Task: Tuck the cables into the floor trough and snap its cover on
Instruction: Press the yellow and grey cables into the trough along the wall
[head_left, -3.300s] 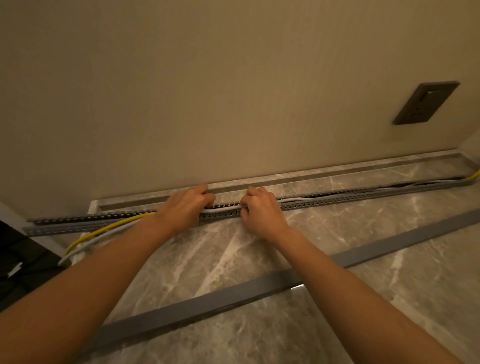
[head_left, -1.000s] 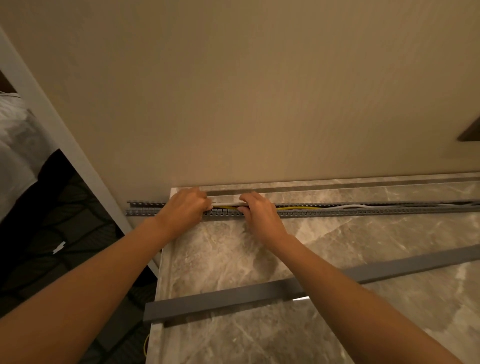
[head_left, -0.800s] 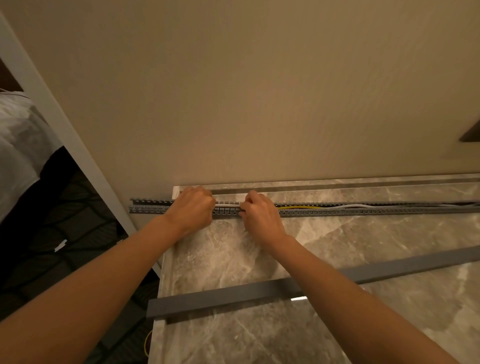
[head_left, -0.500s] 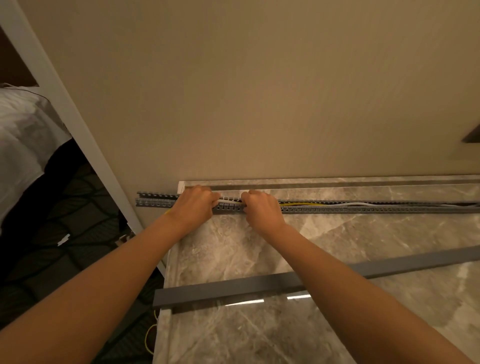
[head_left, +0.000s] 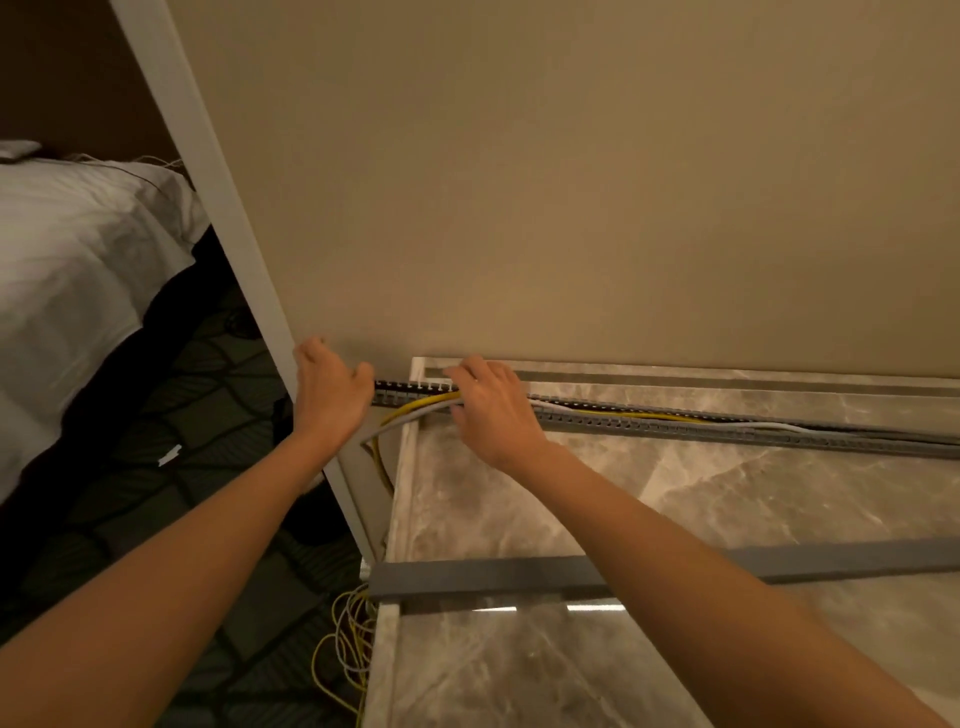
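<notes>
A grey slotted floor trough (head_left: 727, 428) runs along the foot of the wall on the marble floor. Yellow and grey cables (head_left: 410, 410) lie in it on the right and spill out of its left end, dropping over the marble's edge. My right hand (head_left: 491, 410) rests on the trough and the cables near that left end, fingers curled over them. At the trough's far left tip, over the wall corner, my left hand (head_left: 330, 389) has its fingers spread and nothing visibly in them. The loose grey cover strip (head_left: 498, 577) lies on the floor nearer to me.
A white door frame (head_left: 218, 208) slants down at the left. Beyond it are a bed with white sheets (head_left: 67, 270) and dark patterned carpet (head_left: 171, 467). A tangle of spare yellow and grey cable (head_left: 348, 644) lies on the carpet by the marble's edge.
Both hands have slid left along the trough to its end. The left hand has lifted off and opened near the door frame. The view has swung left, showing the cables hanging out.
</notes>
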